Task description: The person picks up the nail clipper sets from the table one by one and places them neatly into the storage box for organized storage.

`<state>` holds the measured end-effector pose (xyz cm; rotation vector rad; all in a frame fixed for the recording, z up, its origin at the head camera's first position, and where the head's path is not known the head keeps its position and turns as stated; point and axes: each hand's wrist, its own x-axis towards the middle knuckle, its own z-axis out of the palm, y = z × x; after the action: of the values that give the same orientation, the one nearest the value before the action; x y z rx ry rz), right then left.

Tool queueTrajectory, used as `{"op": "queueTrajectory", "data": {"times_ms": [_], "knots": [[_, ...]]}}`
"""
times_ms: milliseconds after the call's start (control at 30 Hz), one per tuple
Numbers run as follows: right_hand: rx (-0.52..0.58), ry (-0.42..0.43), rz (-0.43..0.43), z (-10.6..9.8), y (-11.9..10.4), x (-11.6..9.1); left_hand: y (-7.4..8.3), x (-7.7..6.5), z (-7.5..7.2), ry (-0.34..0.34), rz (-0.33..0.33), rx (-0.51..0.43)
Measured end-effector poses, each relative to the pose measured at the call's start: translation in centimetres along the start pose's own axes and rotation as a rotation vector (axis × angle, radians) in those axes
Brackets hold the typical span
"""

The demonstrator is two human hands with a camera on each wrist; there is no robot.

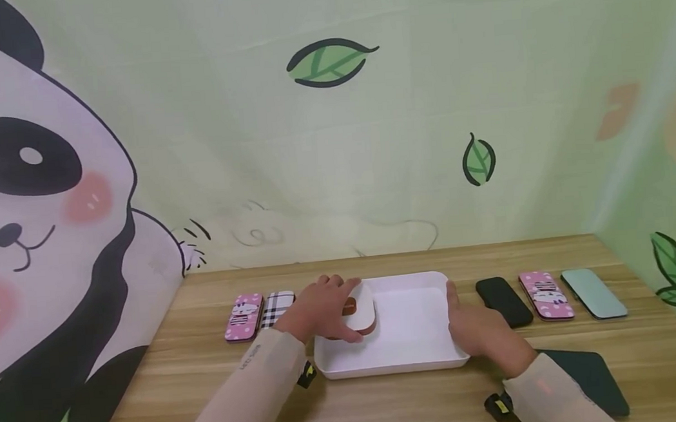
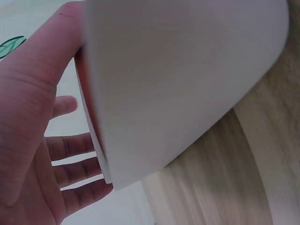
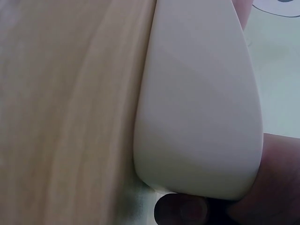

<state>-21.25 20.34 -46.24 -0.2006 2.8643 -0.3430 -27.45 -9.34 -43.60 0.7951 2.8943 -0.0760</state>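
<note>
Beige sleeves [image 1: 238,391]: we are extending both forearms over the wooden table [image 1: 385,408].
Dark slab [image 1: 598,376]: we are seeing it lying flat, partly hidden by the right forearm, seemingly set aside from the work.
White tray [image 1: 411,323]: we are working over it, between both hands; its low walls are probably serving to contain whatever is going inside.
Right hand [image 1: 479,328]: we are gripping the tray's right wall, fingers curling round its outside, likely so that the tray is not sliding.
Left hand [image 1: 323,309]: we are gripping the box [image 1: 367,307], thumb on its near side, fingers spanning to its far side, apparently for an even hold.
Box: we are holding it at the tray's left end, brown label facing up; whether it is touching the tray's floor, we are not managing to tell.
Left pair: we are seeing a pink case [image 1: 244,317] lying beside a plaid case [image 1: 277,305], the latter partly hidden by the left hand.
Right row: we are finding a black case [image 1: 503,301], another pink case [image 1: 546,295] and a pale case [image 1: 595,293] lying apart, perhaps for easy picking.
Panda cloth [image 1: 224,147]: we are facing it beyond the table, presumably hung as a backdrop.
</note>
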Motion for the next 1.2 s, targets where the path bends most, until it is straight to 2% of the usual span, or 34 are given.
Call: {"op": "queueTrajectory", "data": {"times_ms": [267, 600, 833, 1067, 1200], "knots": [[0.022, -0.004, -0.003, -0.3, 0.0, -0.2, 0.0, 0.3, 0.6, -0.012, 0.004, -0.006], [0.026, -0.005, -0.009, 0.1, 0.1, 0.1, 0.3, 0.0, 0.8, -0.078, -0.024, -0.058], [0.016, -0.006, -0.009, 0.0, 0.0, 0.0, 0.4, -0.3, 0.9, -0.062, -0.040, -0.066], [0.011, -0.016, -0.011, -0.1, 0.0, 0.1, 0.5, -0.2, 1.2, -0.011, -0.030, -0.053], [0.003, -0.015, -0.018, 0.1, 0.1, 0.3, 0.6, -0.4, 1.1, -0.014, -0.046, -0.050]]}}
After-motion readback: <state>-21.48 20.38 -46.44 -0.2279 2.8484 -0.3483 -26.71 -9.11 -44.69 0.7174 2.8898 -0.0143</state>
